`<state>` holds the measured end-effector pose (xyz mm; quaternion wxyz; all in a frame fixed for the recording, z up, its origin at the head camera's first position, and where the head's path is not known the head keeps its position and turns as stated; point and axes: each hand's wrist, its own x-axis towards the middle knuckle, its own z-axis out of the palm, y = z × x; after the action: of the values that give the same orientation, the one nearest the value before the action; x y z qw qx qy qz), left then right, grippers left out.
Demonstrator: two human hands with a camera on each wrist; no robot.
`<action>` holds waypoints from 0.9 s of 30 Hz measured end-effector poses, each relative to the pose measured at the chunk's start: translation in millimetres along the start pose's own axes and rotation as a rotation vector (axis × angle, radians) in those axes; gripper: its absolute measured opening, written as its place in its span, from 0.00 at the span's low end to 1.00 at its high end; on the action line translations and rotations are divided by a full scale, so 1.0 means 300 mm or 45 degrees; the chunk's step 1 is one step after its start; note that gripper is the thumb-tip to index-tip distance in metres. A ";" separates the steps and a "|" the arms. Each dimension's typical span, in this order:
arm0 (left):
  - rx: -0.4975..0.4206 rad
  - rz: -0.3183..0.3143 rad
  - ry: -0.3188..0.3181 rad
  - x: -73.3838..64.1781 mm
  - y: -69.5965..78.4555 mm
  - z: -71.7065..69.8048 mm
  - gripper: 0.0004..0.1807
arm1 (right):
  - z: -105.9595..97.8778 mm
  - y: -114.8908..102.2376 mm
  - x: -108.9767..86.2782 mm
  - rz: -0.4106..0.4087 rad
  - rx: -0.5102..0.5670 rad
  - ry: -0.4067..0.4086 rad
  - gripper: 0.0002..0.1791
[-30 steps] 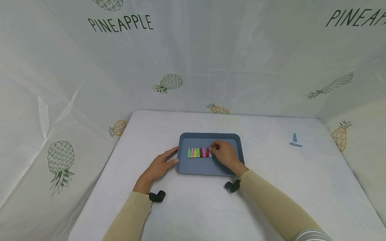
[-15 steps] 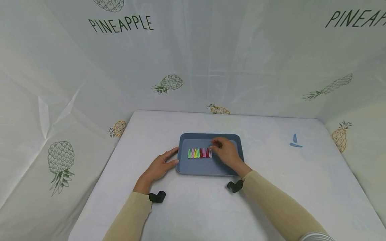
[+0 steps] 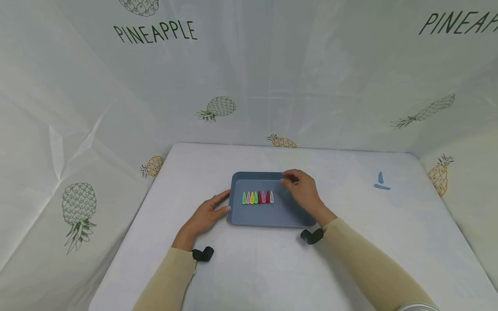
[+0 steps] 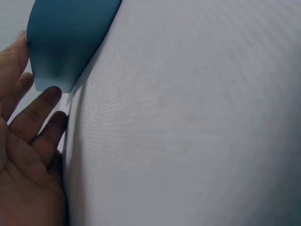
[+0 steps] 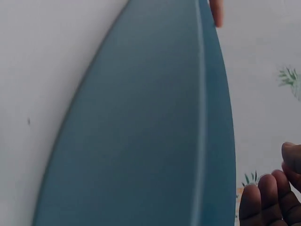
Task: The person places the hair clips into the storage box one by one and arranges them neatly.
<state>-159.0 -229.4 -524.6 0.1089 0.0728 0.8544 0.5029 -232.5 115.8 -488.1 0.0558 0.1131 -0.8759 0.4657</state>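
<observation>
A blue-grey tray (image 3: 253, 217) lies on the table. On it, several snap hair clips stand side by side in a row, from a green hair clip (image 3: 244, 198) at the left to a pale hair clip (image 3: 272, 197) at the right. My left hand (image 3: 205, 216) touches the tray's left edge with its fingers extended; the left wrist view shows those fingers (image 4: 35, 110) beside the tray wall. Above the right part of the tray hovers my right hand (image 3: 305, 192), its fingers loosely bent, with nothing visible in them.
Two blue hair clips, one upright blue clip (image 3: 380, 177) and one slanted blue clip (image 3: 382, 187), lie on the white table (image 3: 249, 268) at the right. A pineapple-print sheet (image 3: 330, 86) rises behind the table and at both sides.
My right hand has let go of the pale hair clip at the row's right end and moved up and right, away from it. The left hand and the tray have stayed in place.
</observation>
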 end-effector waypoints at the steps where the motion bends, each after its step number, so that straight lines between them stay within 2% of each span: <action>1: 0.001 -0.001 -0.001 0.000 0.000 0.000 0.36 | -0.009 -0.001 0.000 0.011 0.006 0.012 0.15; 5: 0.000 -0.001 -0.004 0.000 0.000 0.000 0.36 | -0.045 0.004 -0.002 0.048 0.011 0.062 0.14; 12: 0.007 0.010 -0.008 -0.001 -0.005 -0.001 0.36 | -0.116 0.035 -0.005 0.046 -0.030 0.173 0.14; 20: 0.006 0.004 -0.014 -0.001 -0.002 -0.003 0.37 | -0.208 0.126 -0.008 0.096 -0.113 0.270 0.19; 27: -0.005 0.020 -0.020 -0.004 0.006 -0.002 0.36 | -0.334 0.219 -0.044 0.178 -0.209 0.286 0.22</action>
<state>-158.0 -229.4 -522.7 0.1117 0.0833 0.8519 0.5048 -236.8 236.3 -487.2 0.1300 -0.0059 -0.9050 0.4049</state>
